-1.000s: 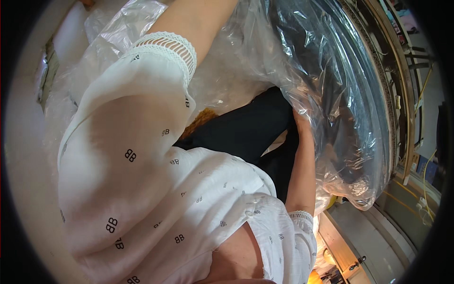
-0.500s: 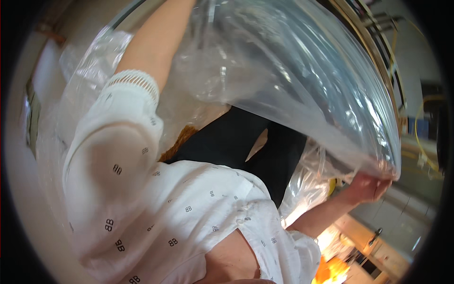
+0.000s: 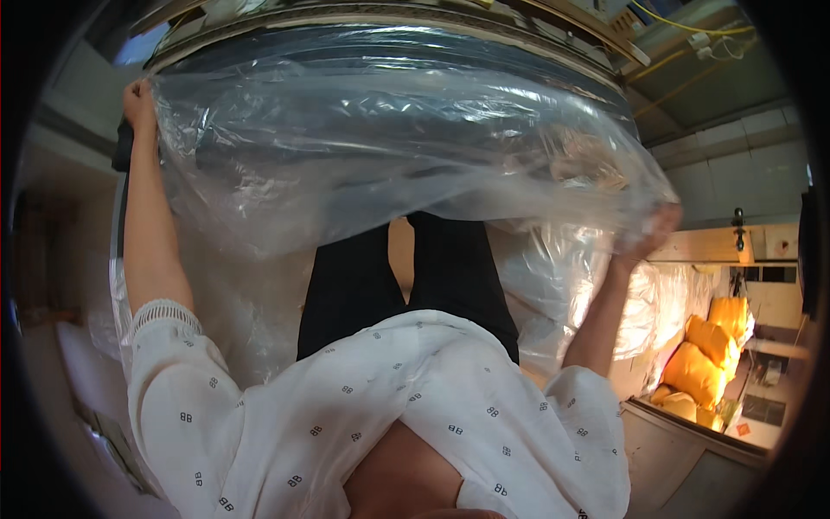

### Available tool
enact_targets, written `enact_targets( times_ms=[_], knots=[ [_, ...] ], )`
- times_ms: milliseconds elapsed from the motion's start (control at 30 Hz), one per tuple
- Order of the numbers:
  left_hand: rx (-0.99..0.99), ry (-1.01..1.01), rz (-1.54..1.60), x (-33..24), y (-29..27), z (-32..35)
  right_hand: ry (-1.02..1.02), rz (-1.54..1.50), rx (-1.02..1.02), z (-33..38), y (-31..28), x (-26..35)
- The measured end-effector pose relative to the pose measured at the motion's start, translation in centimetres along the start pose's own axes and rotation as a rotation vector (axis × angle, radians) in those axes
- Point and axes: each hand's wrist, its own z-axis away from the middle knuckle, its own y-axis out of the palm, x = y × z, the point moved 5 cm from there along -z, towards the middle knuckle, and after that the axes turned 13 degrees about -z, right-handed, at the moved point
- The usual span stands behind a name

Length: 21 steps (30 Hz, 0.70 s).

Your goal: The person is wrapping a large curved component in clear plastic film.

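Note:
A wide sheet of clear plastic film (image 3: pixel 372 160) stretches across in front of me, creased and shiny, with its near edge sagging above my thighs. My left hand (image 3: pixel 138 104) is closed round its far left corner, with the arm reaching forward. On the right and nearer to me, my right hand (image 3: pixel 657 229) grips the other end of the film; some of its fingers are veiled by the plastic. Beneath and beyond the sheet lies a dark, glossy surface, seen blurred through the film.
More crumpled clear plastic (image 3: pixel 553 268) lies beside my right leg. Filled yellow bags (image 3: pixel 700 359) are at the right. A wooden rail (image 3: pixel 596 30) runs along the far side, and a yellow cord (image 3: pixel 692 28) hangs at the upper right. Pale tiles (image 3: pixel 735 177) line the right side.
My view has turned, so the film now lies straight across in front of me. My left hand has come into sight at the far left corner. My right hand still holds the film.

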Motion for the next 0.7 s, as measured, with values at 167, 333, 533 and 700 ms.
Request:
enact_targets(
  times_ms=[167,333,533,700],
  knots=[
    [0.241,0.138,0.012,-7.1,3.6,2.2,-0.403,0.761,0.186,-12.2,-4.6,11.2],
    [0.132,0.112,-0.105,-4.2,1.7,1.4,-0.984,0.895,0.344,-9.1,8.6,14.8],
    [0.174,0.182,-0.241,-5.6,-0.9,3.7,-0.267,0.746,0.784,-2.6,6.5,-2.1],
    [0.163,0.251,-0.383,-1.5,-3.7,2.2,0.441,0.151,0.376,-7.5,3.1,-5.4]
  ],
)
